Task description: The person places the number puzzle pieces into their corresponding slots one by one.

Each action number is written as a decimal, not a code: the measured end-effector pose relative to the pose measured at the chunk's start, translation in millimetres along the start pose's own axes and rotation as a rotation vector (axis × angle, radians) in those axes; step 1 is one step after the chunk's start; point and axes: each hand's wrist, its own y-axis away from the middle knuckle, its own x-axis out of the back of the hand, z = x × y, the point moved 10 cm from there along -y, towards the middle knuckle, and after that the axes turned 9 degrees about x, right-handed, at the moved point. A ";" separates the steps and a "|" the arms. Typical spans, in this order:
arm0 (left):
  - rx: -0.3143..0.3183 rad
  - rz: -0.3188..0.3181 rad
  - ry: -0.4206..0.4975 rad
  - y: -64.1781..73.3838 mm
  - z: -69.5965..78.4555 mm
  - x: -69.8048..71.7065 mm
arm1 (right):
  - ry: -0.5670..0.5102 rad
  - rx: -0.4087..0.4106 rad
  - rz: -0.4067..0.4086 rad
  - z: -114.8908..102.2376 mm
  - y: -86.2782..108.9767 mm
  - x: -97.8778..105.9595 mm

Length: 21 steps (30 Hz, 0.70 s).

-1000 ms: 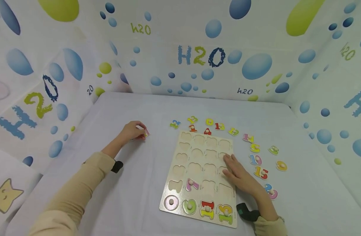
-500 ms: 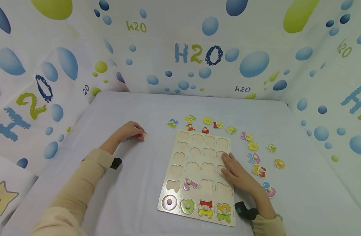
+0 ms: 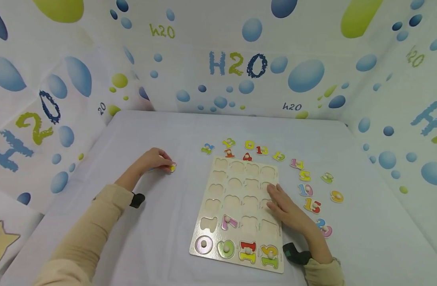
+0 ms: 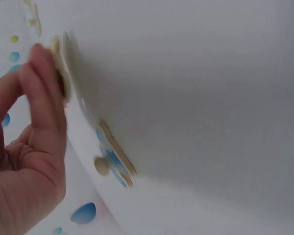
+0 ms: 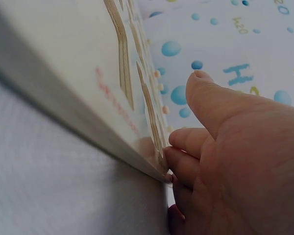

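My left hand (image 3: pixel 155 160) pinches a number puzzle piece (image 3: pixel 173 167), yellow where it shows, at the left of the table; the fingers hide most of it. In the left wrist view, a blue piece (image 4: pixel 115 156) with a round wooden knob lies on the cloth just by that hand (image 4: pixel 34 132). The wooden number board (image 3: pixel 236 258) lies in front of me, with 0, 6, 7, 11 and 16 or 19 seated in its recesses. On the board's right edge rests my right hand (image 3: pixel 291 212), fingers extended and holding nothing.
Loose number pieces lie in an arc behind and right of the board, among them a red 4 (image 3: pixel 247 157), a pink and yellow 14 (image 3: pixel 297 163), a 15 (image 3: pixel 312 205) and a 20-like pair (image 3: pixel 324 228). White cloth (image 3: pixel 157 238) covers the table; a printed curtain (image 3: pixel 190 39) surrounds it.
My left hand has shifted slightly with the piece, which now shows yellow instead of pink at the fingertips. The right hand stays on the board. The whole view has drifted a little.
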 end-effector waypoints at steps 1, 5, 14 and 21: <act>-0.001 -0.017 0.050 1.0 2.5 -4.3 | 0.004 0.002 0.000 -0.3 -0.9 0.3; -0.029 -0.084 0.199 14.8 28.6 -45.8 | 0.015 0.000 0.016 -0.7 -2.4 3.1; -0.124 -0.425 0.227 71.6 91.6 -226.3 | 0.021 -0.049 0.097 2.9 1.6 9.8; -0.133 -0.486 0.182 87.2 111.8 -282.9 | 0.021 -0.055 0.116 1.9 2.4 12.7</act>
